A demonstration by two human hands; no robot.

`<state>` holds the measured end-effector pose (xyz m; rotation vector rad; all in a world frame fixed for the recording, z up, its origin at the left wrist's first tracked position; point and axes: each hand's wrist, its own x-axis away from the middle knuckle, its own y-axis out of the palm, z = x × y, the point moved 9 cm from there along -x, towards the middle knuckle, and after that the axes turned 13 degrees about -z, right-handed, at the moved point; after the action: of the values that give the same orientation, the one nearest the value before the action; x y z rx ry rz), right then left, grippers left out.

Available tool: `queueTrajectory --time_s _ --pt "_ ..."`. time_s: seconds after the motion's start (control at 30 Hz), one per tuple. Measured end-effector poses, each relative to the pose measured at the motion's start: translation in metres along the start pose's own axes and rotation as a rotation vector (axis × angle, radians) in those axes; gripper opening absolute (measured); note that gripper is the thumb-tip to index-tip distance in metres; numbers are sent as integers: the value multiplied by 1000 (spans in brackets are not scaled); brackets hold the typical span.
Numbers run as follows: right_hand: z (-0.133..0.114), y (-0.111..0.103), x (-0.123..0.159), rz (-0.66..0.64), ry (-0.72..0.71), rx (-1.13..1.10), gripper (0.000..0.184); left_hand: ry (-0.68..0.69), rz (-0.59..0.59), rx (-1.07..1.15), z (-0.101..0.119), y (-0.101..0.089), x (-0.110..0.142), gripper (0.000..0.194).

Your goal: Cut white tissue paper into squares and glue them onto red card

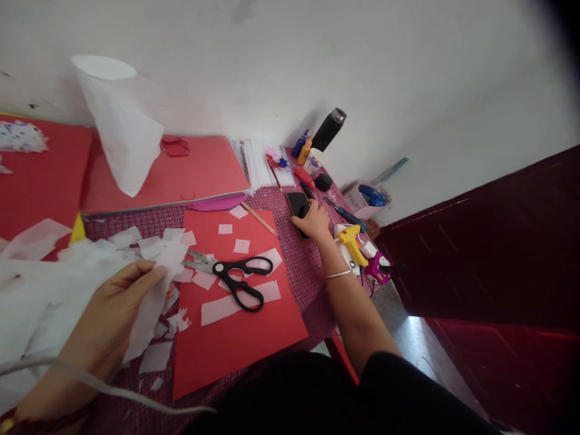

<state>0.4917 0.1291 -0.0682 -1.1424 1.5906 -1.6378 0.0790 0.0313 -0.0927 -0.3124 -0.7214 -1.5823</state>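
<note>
My left hand pinches a strip of thin white paper between thumb and fingers. Just right of the strip, black-handled scissors lie on a red sheet, their blade tips close to the paper. Small white paper pieces and a longer strip are scattered on that sheet. At the right side of the table, my right hand is over a dark smartphone, thumb across its screen and fingers curled at its right edge.
A white paper cone stands on red folders by the wall. A black bottle, paint bottles, a paper cup and a yellow glue gun crowd the right side. A pale cable crosses the lower left foreground.
</note>
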Motion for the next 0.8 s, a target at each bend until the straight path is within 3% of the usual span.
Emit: queueTrajectory --time_s 0.13,0.33,0.53,0.7,0.8 --pt "0 -1 1 16 2 2 75 13 -31 -7 -2 -1 -3 43" --pt "1 -4 12 -39 -50 10 84 -2 11 -15 2 0 3 42" --pt "12 -21 26 -129 -186 -182 65 15 -12 -55 1 -1 -3 44" --pt "14 -40 30 -51 -369 -356 62 39 7 -25 -2 -9 -9 43" --pt "7 -37 30 -24 -503 -310 63 21 18 -22 -11 -18 -15 45"
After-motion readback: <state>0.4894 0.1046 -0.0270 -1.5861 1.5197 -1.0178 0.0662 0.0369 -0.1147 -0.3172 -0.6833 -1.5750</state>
